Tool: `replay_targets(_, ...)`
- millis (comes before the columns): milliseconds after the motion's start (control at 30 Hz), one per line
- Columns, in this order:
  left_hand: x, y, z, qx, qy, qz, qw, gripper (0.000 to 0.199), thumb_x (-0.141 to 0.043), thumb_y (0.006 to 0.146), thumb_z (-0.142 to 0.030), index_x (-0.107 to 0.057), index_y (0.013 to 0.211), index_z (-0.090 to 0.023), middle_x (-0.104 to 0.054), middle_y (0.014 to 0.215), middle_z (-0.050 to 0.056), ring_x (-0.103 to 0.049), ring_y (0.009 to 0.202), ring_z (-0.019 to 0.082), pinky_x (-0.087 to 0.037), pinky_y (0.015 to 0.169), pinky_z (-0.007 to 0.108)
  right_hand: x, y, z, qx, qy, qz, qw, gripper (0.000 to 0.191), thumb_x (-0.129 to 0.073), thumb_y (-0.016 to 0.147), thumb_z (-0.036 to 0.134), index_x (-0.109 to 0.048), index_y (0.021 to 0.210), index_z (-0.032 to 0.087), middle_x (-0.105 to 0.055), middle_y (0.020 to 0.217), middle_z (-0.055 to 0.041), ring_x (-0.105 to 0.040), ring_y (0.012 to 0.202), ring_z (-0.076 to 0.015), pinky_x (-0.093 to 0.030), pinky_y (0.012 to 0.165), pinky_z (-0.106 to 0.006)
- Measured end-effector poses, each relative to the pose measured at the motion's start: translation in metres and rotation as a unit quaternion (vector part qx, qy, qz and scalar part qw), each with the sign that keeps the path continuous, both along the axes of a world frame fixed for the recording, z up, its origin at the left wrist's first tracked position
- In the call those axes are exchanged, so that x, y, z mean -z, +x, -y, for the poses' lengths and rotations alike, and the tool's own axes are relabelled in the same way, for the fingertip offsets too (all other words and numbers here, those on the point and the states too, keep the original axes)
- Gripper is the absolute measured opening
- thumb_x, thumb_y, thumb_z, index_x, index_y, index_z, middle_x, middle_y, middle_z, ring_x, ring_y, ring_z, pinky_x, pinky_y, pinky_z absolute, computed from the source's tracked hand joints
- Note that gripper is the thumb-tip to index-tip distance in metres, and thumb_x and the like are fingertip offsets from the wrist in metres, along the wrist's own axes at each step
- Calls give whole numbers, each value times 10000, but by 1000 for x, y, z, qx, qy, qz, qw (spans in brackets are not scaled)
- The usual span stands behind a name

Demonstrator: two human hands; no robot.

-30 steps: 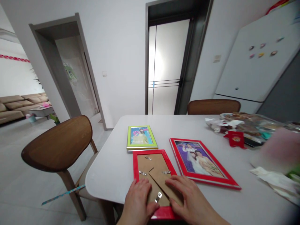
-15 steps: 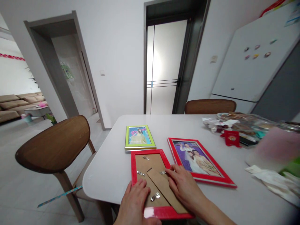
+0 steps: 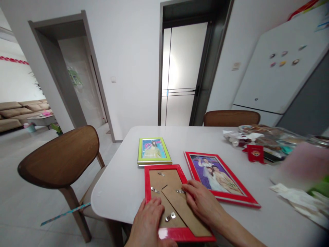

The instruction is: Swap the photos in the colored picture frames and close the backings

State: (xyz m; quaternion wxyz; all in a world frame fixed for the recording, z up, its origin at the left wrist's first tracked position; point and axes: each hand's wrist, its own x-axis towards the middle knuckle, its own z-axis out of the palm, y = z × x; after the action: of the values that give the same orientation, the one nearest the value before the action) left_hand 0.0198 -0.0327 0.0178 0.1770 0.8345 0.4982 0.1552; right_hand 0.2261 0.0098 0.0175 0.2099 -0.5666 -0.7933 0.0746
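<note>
A red frame [image 3: 177, 234] lies face down near the table's front edge, its brown backing board [image 3: 167, 176] and metal clips showing. My left hand [image 3: 149, 221] rests on the frame's lower left side, fingers together, thumb at the bottom edge. On the right side of the backing lies my right hand [image 3: 203, 202], its fingertips at the right-hand metal clip [image 3: 180, 191]; the fingers are bent and close together. Behind the frame is a green-framed photo [image 3: 154, 151]. To the right, a second red-framed photo [image 3: 218, 175] lies face up.
On the table's [image 3: 118, 185] right side are a red card [image 3: 255, 153], plastic bags [image 3: 272, 133], a pinkish container [image 3: 300, 164] and white tissue [image 3: 295, 199]. One wooden chair [image 3: 61, 157] stands at left, another [image 3: 231, 118] behind the table.
The view has shifted very slightly. Both hands stay at nearly the same places on the face-down frame.
</note>
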Motion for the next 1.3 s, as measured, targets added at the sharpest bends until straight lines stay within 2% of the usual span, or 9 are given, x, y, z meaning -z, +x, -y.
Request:
replay_targets(100,2,-1,-1,1,-3,8,1000,684,-757,408,-401,-559,999,-118,-459,1209,196,-422,1102,351,-291,928,541,-2,-7,-10,-2,11,0,1000,298,-357,778,174,-600,948,144,-557,892,-87,-491,843,-179,-368,771,-286)
replay_targets(233,4,-3,-2,-5,-12,9,1000,629,-761,407,-406,-572,941,-132,-460,1218,172,-419,1110,333,-291,945,511,-1,-33,-33,-36,14,23,999,306,-343,796,164,-595,969,167,-569,896,-77,-491,841,-161,-360,743,-255)
replay_targets(433,4,-4,-3,-1,-30,4,1000,620,-767,398,-420,-566,920,-153,-453,1232,146,-403,1129,314,-268,964,498,5,-58,-61,-37,13,63,997,272,-360,799,181,-629,830,161,-572,847,-88,-481,801,-174,-340,709,-269)
replay_targets(567,6,-3,-4,0,-41,4,999,618,-766,403,-424,-563,914,-142,-445,1238,148,-392,1139,309,-266,968,494,7,-58,-64,-25,8,82,996,261,-374,797,212,-628,796,151,-567,856,-102,-478,819,-194,-335,721,-285)
replay_targets(733,7,-3,-3,0,-38,4,999,621,-765,407,-423,-565,922,-139,-442,1240,151,-387,1142,310,-261,972,489,1,-58,-66,2,4,86,996,247,-393,791,229,-616,872,160,-568,927,-105,-484,892,-201,-338,736,-274)
replay_targets(900,6,-4,-4,0,-45,5,999,630,-766,413,-413,-563,949,-149,-431,1248,153,-382,1144,318,-237,969,515,-1,-61,-77,50,-14,71,996,228,-424,773,258,-623,725,158,-606,842,-95,-553,749,-173,-357,613,-247)
replay_targets(1133,9,-5,-1,2,-44,25,999,508,-758,449,-367,-583,882,-167,-465,1233,104,-405,1133,278,-251,983,458,9,-65,-87,126,-15,35,991,194,-420,741,217,-603,762,156,-629,795,-104,-574,684,-203,-324,521,-255)
replay_targets(1200,9,-6,0,1,-45,33,998,493,-762,443,-354,-587,866,-172,-473,1228,90,-411,1128,271,-257,984,443,8,-64,-86,120,-12,25,992,208,-412,751,224,-604,765,147,-630,790,-108,-570,678,-195,-329,532,-254)
replay_targets(1300,5,-6,2,-7,-49,43,998,518,-772,427,-335,-591,884,-173,-485,1217,90,-419,1119,271,-254,987,436,5,-60,-77,72,-5,9,997,234,-395,777,239,-609,791,146,-630,791,-89,-559,704,-166,-349,586,-241)
